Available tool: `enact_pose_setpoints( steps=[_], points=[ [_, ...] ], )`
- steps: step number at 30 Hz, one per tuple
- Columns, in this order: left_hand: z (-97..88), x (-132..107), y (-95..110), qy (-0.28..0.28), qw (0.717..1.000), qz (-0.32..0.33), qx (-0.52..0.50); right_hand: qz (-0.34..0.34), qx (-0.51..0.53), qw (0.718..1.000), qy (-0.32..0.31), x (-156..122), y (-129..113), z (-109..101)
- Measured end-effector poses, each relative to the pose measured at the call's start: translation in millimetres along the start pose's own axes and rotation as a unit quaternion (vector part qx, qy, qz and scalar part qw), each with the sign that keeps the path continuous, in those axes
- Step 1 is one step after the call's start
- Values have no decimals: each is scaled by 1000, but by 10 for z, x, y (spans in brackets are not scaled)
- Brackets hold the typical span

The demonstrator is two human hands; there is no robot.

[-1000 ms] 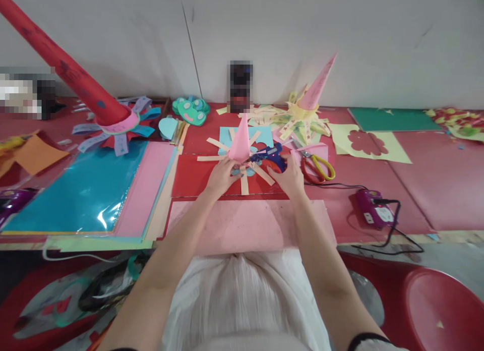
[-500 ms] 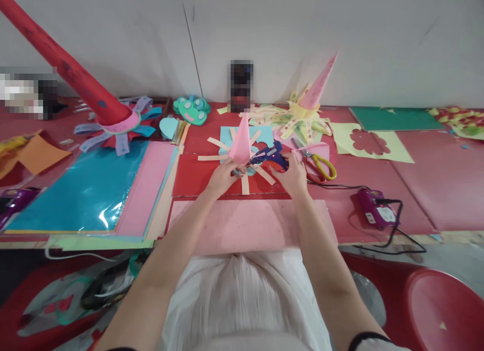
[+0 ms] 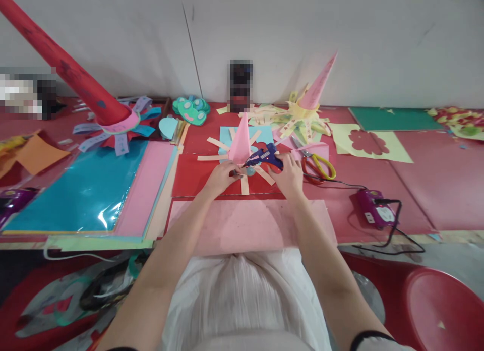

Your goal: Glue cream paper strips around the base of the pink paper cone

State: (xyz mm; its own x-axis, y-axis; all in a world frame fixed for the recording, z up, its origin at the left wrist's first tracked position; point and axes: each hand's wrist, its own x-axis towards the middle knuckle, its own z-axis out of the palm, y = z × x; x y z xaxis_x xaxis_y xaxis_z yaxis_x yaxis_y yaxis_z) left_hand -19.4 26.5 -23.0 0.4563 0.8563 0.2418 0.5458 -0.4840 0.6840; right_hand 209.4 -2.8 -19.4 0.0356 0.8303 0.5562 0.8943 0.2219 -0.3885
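My right hand [image 3: 290,175] grips a blue hot glue gun [image 3: 268,155]. The gun's nozzle points left, at the base of an upright pink paper cone [image 3: 241,141]. At the lower left of that base is my left hand [image 3: 221,178], its fingers pinched together. What they hold, if anything, is too small to make out. Around the cone, several cream paper strips [image 3: 245,185] spread out like rays. Beneath them lie a light blue sheet [image 3: 266,132] with cut-outs and a red sheet [image 3: 189,177].
Yellow-handled scissors [image 3: 323,165] lie right of my right hand. A cord runs to a purple power adapter [image 3: 374,210]. Left are a stack of coloured sheets [image 3: 86,189] and a tall red cone [image 3: 71,73]; behind right, another pink cone [image 3: 317,89]. A pink sheet [image 3: 249,225] lies in front.
My right hand and the glue gun have shifted slightly left, bringing the nozzle closer to the cone's base. My left hand has moved a little left, fingers still pinched.
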Motion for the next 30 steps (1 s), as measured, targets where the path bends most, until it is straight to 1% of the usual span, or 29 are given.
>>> enact_pose_setpoints(
  steps=[11,18,23,30],
  points=[
    [-3,9,13,-5,1000,-5,-4,-14,11,1000,-3,-4,10,-10],
    [-10,9,30,-4,1000,-7,-4,-9,-17,1000,0,-3,-2,-28],
    [4,1,-2,-3,1000,-13,-6,-28,-49,998,-4,9,-4,-71],
    [-7,2,14,-3,1000,-14,-8,-31,-50,998,0,5,1,-75]
  ],
)
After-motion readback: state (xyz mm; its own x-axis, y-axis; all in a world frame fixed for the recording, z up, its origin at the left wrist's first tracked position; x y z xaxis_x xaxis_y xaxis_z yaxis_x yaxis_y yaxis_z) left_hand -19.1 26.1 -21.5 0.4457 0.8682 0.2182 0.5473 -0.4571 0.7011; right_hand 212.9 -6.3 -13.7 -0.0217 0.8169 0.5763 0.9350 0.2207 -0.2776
